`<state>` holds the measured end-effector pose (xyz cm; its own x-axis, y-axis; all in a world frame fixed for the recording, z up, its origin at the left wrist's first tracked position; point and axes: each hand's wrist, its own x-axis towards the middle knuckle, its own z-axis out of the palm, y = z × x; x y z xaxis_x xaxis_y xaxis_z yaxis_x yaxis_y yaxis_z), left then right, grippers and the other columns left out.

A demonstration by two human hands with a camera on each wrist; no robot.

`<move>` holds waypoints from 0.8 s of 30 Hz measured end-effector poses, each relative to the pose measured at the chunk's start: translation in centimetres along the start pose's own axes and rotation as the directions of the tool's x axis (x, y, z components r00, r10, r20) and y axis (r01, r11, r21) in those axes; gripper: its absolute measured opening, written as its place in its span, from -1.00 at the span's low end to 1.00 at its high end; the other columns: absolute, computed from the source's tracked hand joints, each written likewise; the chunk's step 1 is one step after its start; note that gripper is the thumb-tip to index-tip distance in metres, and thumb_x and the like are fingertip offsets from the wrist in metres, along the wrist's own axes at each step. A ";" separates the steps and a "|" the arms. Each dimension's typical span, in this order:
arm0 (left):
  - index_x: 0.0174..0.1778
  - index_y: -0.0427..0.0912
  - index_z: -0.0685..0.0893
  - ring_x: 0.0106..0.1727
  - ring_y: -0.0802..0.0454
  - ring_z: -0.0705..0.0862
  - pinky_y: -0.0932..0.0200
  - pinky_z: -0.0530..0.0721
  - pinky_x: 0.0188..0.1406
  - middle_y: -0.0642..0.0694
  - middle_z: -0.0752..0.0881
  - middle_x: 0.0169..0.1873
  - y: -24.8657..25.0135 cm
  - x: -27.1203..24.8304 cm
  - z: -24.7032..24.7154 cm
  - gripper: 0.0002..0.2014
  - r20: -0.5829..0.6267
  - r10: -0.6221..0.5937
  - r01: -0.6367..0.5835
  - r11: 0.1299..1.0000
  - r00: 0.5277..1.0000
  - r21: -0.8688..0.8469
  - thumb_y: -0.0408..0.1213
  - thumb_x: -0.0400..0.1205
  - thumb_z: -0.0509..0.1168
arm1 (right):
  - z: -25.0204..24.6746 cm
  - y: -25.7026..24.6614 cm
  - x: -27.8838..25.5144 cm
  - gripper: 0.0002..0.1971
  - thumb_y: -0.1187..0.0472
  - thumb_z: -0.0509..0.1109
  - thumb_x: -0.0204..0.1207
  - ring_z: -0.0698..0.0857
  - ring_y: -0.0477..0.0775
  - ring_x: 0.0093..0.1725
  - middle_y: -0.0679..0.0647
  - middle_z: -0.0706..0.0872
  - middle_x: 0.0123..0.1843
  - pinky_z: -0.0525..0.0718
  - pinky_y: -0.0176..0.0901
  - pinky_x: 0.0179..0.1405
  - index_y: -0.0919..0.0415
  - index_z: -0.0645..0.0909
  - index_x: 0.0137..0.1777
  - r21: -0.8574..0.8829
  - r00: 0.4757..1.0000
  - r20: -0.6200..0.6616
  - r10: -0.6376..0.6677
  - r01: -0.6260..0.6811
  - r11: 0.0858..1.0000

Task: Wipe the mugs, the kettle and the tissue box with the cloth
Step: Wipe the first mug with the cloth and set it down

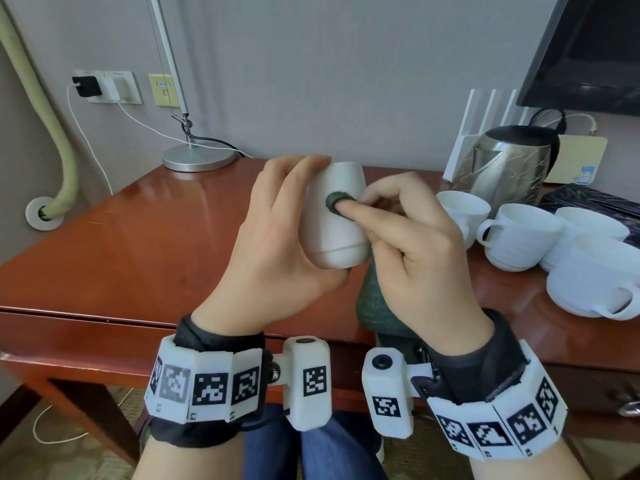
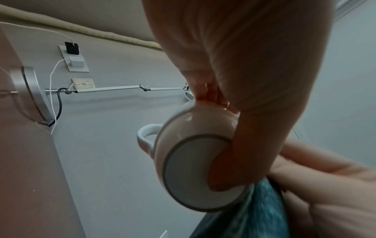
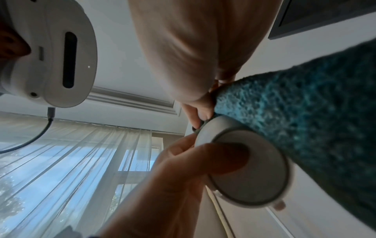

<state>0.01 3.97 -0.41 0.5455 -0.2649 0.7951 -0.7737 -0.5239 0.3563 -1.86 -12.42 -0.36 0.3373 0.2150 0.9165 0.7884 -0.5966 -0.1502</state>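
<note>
Mug (image 1: 334, 216) hangs above the desk (image 1: 138, 244), left hand (image 1: 277, 244) fingers curled round it, thumb under its base. Right hand (image 1: 408, 244) pinches the cloth (image 1: 377, 303) and rubs its side; a hard push could slip it loose onto the mugs (image 1: 519, 233) at right.

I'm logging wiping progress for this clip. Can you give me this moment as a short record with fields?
held item: white mug, off the table, base toward the camera
left hand: grips the mug
right hand: presses green cloth on the mug's side with one fingertip
waiting: other mugs and steel kettle on wooden table
tissue box: not identifiable
</note>
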 end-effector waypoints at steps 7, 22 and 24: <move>0.45 -0.33 0.46 0.34 0.13 0.42 0.57 0.35 0.25 -0.02 0.40 0.27 0.4 -0.3 0.2 -0.18 -0.006 0.014 -0.014 1.000 1.000 -0.025 -0.21 0.24 0.55 | -0.3 1.7 1.0 -0.72 0.61 0.29 0.54 0.54 -0.08 -0.05 0.29 0.61 -0.08 0.51 -0.40 0.04 0.47 0.69 0.19 -0.022 0.989 -0.107 0.103 -0.106 0.994; 0.43 -0.39 0.45 0.36 0.12 0.42 0.44 0.34 0.37 -0.12 0.41 0.27 -0.2 -0.4 0.3 -0.17 0.012 0.035 -0.034 0.997 0.999 -0.071 -0.24 0.25 0.58 | 0.0 1.1 0.3 -0.72 0.58 0.27 0.58 0.59 -0.01 0.00 0.14 0.56 0.03 0.57 -0.28 0.08 0.43 0.68 0.22 0.044 0.989 -0.092 0.119 -0.116 0.992; 0.42 -0.43 0.44 0.32 0.14 0.41 0.41 0.33 0.37 -0.14 0.41 0.25 -0.7 -0.5 0.3 -0.14 -0.027 0.011 -0.013 0.997 1.000 -0.078 -0.26 0.21 0.62 | 0.0 0.8 -0.4 -0.73 0.58 0.28 0.57 0.59 -0.01 -0.01 0.18 0.60 0.03 0.57 -0.26 0.04 0.43 0.70 0.19 0.070 0.992 -0.054 0.111 -0.107 0.992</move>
<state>0.36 4.22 -1.16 0.5283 -0.2491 0.8117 -0.8035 -0.4555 0.3832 -1.38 -12.96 -0.90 0.3947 0.1056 0.9127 0.7818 -0.5605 -0.2732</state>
